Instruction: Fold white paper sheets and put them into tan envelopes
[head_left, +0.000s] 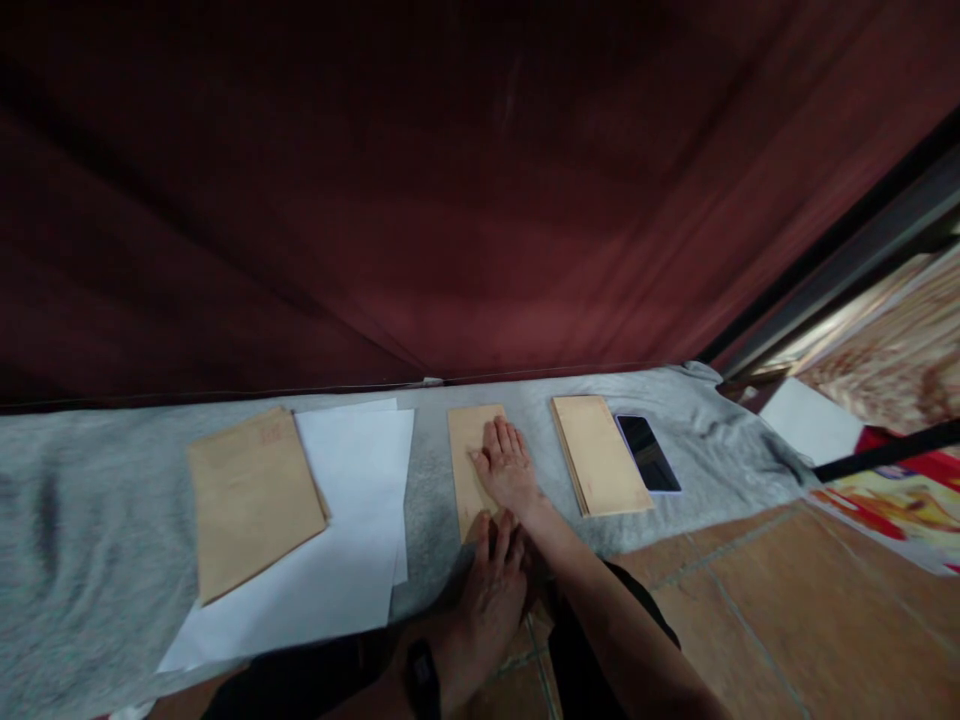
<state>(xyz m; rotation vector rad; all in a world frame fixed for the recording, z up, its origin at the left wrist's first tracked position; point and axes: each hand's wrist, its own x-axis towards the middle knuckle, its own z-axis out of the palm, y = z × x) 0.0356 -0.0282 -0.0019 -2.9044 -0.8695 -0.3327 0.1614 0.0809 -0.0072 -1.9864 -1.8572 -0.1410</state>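
Observation:
A brown paper envelope (463,450) lies lengthwise on the grey cloth in front of me. My right hand (506,465) rests flat on its upper right part, fingers stretched out. At the envelope's near end, my left hand (495,575) lies with its fingers extended over the edge, just below the right wrist. On the right is a neat stack of similar brown envelopes (604,455). To the left, several larger brown envelopes (255,500) lie partly over white paper sheets (345,540).
Beside the right stack lies a phone (649,453) on the grey cloth (45,500). A dark red curtain (480,250) hangs along the far edge. Tiled floor (735,600) shows at the near right, with a white box (814,420) and a colourful printed package (900,505).

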